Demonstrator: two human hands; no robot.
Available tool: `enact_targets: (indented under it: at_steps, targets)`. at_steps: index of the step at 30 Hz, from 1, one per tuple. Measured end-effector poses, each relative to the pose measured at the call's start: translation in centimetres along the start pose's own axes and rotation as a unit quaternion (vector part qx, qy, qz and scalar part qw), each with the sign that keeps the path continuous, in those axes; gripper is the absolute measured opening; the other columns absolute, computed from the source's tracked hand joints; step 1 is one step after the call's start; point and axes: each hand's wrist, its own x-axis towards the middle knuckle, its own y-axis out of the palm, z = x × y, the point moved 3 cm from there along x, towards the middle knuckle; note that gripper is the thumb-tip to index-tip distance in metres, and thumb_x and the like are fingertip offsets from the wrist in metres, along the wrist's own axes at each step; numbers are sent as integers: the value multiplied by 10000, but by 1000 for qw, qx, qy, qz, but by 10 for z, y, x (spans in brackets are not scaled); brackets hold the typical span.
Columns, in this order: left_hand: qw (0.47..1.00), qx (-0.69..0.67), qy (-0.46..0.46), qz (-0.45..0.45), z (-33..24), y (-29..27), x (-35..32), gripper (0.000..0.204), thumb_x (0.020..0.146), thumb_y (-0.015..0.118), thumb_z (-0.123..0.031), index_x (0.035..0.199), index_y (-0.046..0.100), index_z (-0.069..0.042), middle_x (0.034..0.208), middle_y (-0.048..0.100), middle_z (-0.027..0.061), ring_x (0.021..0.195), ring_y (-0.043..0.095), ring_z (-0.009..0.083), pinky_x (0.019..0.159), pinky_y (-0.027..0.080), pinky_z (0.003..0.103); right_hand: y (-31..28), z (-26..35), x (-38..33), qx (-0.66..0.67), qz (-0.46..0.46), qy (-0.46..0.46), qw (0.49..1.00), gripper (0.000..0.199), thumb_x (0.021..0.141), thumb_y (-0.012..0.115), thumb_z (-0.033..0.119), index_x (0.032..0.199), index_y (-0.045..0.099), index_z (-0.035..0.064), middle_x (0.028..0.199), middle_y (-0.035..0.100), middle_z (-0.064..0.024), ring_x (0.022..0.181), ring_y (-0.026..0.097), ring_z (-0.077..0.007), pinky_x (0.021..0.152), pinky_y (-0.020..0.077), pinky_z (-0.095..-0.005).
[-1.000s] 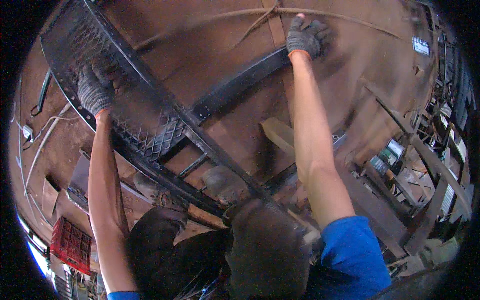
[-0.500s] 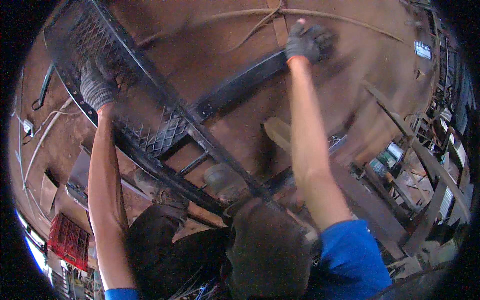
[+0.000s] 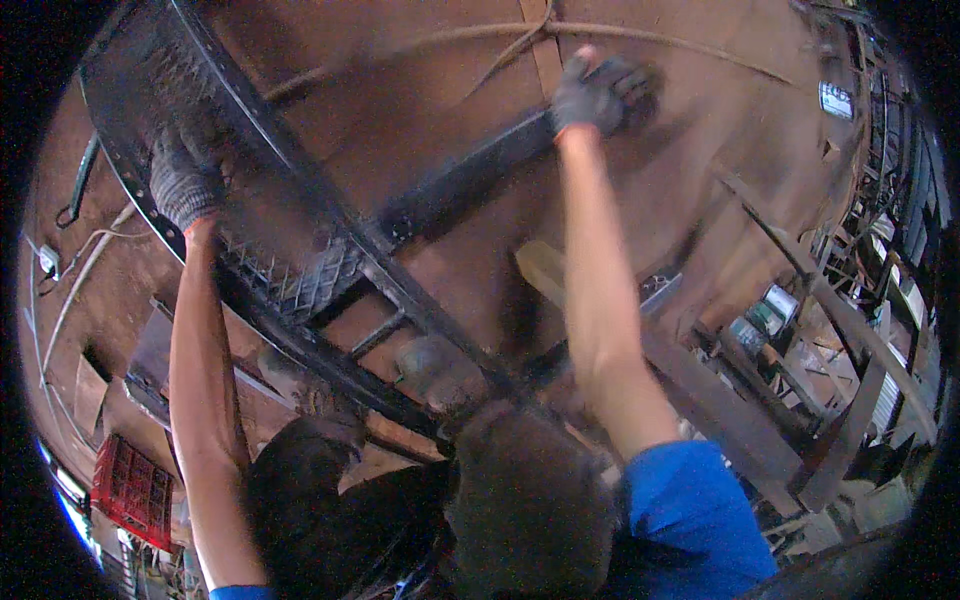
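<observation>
A long black metal frame (image 3: 350, 232) with curved-looking rails slants across the view, with a panel of expanded metal mesh (image 3: 325, 275) on its left part. My left hand (image 3: 185, 185), in a grey knit glove, rests over the mesh beside the outer rail; its fingers are dark and blurred. From the frame a black metal bar (image 3: 465, 170) juts to the upper right. At the far end of that bar is my right hand (image 3: 598, 95), also gloved, thumb pointing up and fingers curled over the end, partly smeared by motion.
Below the frame spreads brown ground, with a cable (image 3: 660, 38) across the far side. A red plastic crate (image 3: 133, 490) stands at lower left. On the right lie metal scraps, cans (image 3: 770, 308) and a long angled bar (image 3: 830, 290). My knees are close under the frame.
The whole view has shifted slightly left. Both hands keep their places on the frame and bar, with only a small movement of the right hand.
</observation>
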Motion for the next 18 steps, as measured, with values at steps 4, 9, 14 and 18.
enact_targets:
  at_steps: [4, 9, 14, 18]
  targets:
    - [998, -31, -45, 12, 8, 0, 3, 448, 1010, 466, -410, 1261, 609, -68, 1041, 689, 253, 923, 648, 438, 829, 511, 509, -28, 72, -168, -47, 120, -166, 978, 688, 997, 387, 399, 1419, 365, -143, 1508, 236, -427, 1436, 196, -558, 1207, 137, -598]
    - [999, 6, -25, 42, 16, -5, 3, 495, 1014, 450, -430, 1294, 593, -48, 1081, 687, 257, 936, 655, 445, 818, 517, 519, 15, 11, -41, -4, -6, -107, 994, 761, 1010, 286, 502, 1421, 385, -131, 1518, 291, -377, 1450, 208, -522, 1203, 147, -585]
    - [997, -46, -64, -2, -13, 2, 7, 479, 1011, 458, -399, 1256, 606, -15, 1067, 693, 247, 969, 659, 421, 833, 523, 501, 5, -20, 30, -33, -44, 7, 998, 827, 1010, 198, 582, 1409, 410, -111, 1515, 332, -346, 1450, 234, -500, 1208, 145, -550]
    - [994, -27, -88, 61, -4, -8, 8, 457, 989, 501, -387, 1240, 626, -26, 1153, 673, 235, 1030, 647, 416, 885, 514, 487, -24, 77, -155, -121, 73, -183, 973, 632, 1004, 383, 398, 1397, 391, -96, 1467, 347, -370, 1419, 269, -519, 1184, 200, -597]
